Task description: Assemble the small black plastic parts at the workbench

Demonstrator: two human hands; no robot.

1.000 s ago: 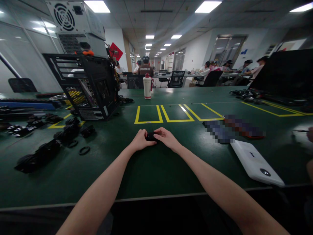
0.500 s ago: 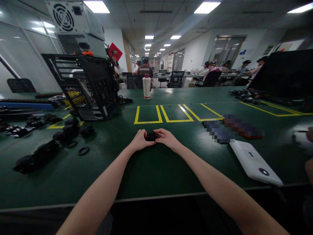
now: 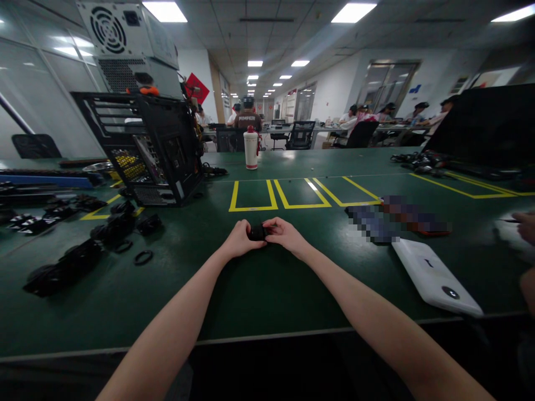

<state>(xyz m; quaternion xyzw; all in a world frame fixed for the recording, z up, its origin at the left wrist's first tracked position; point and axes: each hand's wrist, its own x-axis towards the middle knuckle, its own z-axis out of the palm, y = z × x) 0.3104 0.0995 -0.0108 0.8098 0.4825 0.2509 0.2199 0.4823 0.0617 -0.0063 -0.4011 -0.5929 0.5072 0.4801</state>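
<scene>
Both my hands meet on a small black part (image 3: 257, 231) just above the green table (image 3: 259, 289), in front of the yellow-taped squares. My left hand (image 3: 239, 239) is curled round its left side. My right hand (image 3: 285, 234) pinches its right side with the fingers pressed together. Most of the part is hidden between the fingers, so I cannot make out its shape.
An open black computer case (image 3: 154, 147) with a grey power supply (image 3: 129, 44) on top stands at back left. Several black parts and rings (image 3: 143, 257) lie at left. A white bottle (image 3: 251, 147) stands behind. A white flat device (image 3: 437, 275) lies right. Another person's hand (image 3: 524, 225) shows at far right.
My hands stay on the black part with only slight finger shifts. The other person's hand at the far right has come a little further into view.
</scene>
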